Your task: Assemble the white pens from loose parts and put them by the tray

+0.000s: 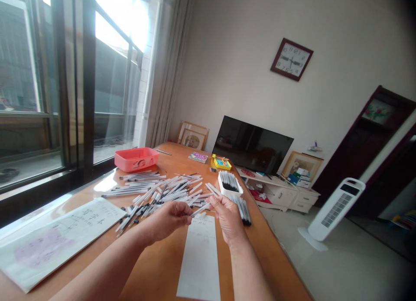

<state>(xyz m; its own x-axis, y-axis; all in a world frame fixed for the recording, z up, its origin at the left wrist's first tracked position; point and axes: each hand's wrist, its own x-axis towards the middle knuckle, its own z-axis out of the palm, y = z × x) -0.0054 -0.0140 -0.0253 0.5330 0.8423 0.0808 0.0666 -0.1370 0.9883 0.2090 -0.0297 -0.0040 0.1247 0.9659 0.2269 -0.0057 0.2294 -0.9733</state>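
My left hand (173, 217) pinches one end of a slim whitish pen barrel (199, 210). The other end is between the fingertips of my right hand (227, 218), partly hidden by them. Both hands are closed, just above the top of a long white paper strip (199, 260). Behind them spreads a loose heap of white pen parts (172, 190), some with black ends. To the right, a white box (239, 191) holds upright pens with black lower parts. Beside my right hand lies a row of grey-white pens (243, 210) with black ends.
A red plastic bin (136, 158) stands at the left table edge. A writing booklet (61, 242) lies at front left. Farther back are a purple booklet (198, 157) and a yellow box (222, 162). The wooden table's (276, 266) right edge runs close to my right forearm.
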